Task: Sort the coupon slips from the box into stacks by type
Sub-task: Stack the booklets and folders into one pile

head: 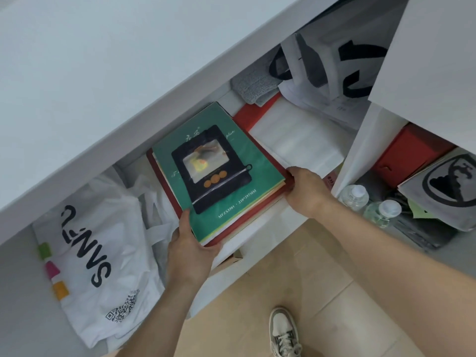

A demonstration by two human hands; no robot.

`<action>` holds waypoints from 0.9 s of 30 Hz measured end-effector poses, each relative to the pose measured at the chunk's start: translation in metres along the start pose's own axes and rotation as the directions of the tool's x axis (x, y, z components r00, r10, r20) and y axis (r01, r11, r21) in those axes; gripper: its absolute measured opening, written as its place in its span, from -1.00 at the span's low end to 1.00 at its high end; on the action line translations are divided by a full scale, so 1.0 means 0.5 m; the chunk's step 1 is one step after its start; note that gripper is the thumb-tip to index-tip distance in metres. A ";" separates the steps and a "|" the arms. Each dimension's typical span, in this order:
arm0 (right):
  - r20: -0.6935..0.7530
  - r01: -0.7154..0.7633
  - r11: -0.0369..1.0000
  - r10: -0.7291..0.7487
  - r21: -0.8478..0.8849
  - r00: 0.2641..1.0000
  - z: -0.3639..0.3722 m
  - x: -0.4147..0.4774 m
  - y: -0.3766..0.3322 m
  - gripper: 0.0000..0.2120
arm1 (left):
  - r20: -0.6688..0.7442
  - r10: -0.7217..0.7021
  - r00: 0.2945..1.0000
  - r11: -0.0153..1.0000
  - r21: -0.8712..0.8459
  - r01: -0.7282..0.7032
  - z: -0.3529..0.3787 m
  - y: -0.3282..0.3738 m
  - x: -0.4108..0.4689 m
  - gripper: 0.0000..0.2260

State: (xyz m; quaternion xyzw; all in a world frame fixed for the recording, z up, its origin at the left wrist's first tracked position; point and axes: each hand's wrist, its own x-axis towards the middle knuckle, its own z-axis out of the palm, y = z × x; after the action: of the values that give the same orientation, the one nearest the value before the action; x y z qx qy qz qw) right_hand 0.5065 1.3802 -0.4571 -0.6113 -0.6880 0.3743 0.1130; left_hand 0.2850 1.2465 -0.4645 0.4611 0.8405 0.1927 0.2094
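A flat red box (257, 208) lies on a low white shelf under a white counter. On top of it rests a green pack (203, 148) printed with a black frame picture. My left hand (192, 243) grips the near left corner of the stack, thumb on the green cover. My right hand (306, 188) holds the stack's right corner, fingers curled round the red edge. No coupon slips are visible.
A white plastic bag (103, 253) with black lettering lies left of the stack. White foam sheet (301, 140), grey cloth (253, 87) and another bag (319, 70) lie behind. Right compartment holds two bottles (355, 195), a red box (409, 155). My shoe (284, 333) stands on the tan floor.
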 end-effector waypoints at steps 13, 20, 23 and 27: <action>-0.106 0.166 0.939 -0.206 -0.300 0.973 0.043 -0.100 -0.026 -0.24 | 0.111 0.490 0.865 0.596 0.681 -0.425 -0.006 0.052 0.002 -0.19; 0.063 0.251 0.858 -0.250 -0.449 0.966 0.063 -0.094 -0.028 -0.17 | 0.266 0.509 0.819 0.462 0.718 -0.521 -0.009 0.061 0.029 -0.18; 0.101 0.233 0.887 -0.211 -0.399 0.972 0.060 -0.075 -0.034 -0.18 | 0.266 0.494 0.828 0.461 0.727 -0.509 -0.009 0.068 0.036 -0.20; 0.209 0.191 0.956 -0.145 -0.221 0.967 0.047 -0.068 -0.033 -0.18 | 0.287 0.448 0.847 0.500 0.705 -0.503 -0.011 0.085 0.036 -0.23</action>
State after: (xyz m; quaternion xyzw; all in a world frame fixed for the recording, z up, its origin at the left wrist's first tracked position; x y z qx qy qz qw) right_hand 0.4875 1.3403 -0.4522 -0.5209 -0.7853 0.3346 0.0035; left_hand 0.3031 1.2825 -0.4411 0.7238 0.6742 -0.1419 -0.0366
